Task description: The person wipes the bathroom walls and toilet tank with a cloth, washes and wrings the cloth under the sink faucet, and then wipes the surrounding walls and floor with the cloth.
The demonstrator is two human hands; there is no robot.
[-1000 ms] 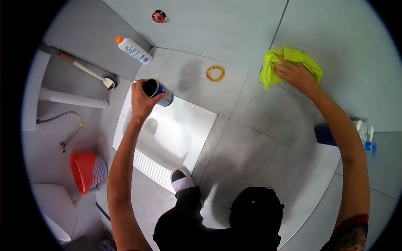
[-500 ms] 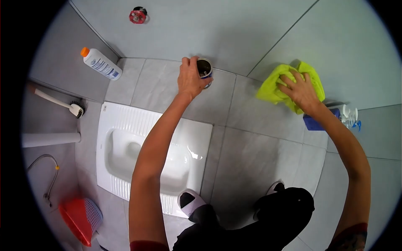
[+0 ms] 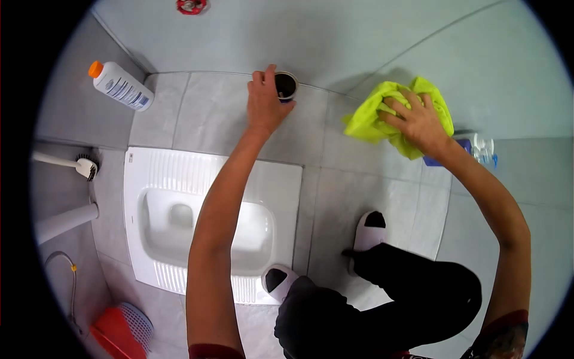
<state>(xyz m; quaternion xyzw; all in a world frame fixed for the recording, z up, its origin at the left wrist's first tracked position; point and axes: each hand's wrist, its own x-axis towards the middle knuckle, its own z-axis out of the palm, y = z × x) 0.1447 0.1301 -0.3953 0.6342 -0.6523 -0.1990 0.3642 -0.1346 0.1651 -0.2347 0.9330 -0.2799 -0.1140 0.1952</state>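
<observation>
My left hand (image 3: 266,103) is wrapped round a small can (image 3: 286,87) close to the base of the far wall. The can's open top faces me and its inside looks dark; a small pale thing shows in it, too small to name. On the right, my right hand (image 3: 418,122) grips a bunched yellow-green cloth (image 3: 388,107), whose loose end hangs off to the left. Just beyond my right wrist are a blue container (image 3: 431,161) and clear bottles (image 3: 483,149) with white and blue tops, partly hidden by my forearm.
A white squat toilet (image 3: 293,179) is set in the grey tiled floor under my left arm. A white bottle with an orange cap (image 3: 122,87), a brush (image 3: 84,166), a white pipe (image 3: 69,222) and a red-lined basket (image 3: 122,332) stand at the left. A red valve (image 3: 191,6) is on the wall.
One foot has stepped forward on the right. My right hand and the cloth have shifted a little left. The left hand still holds the can, and the whole view has tilted slightly.
</observation>
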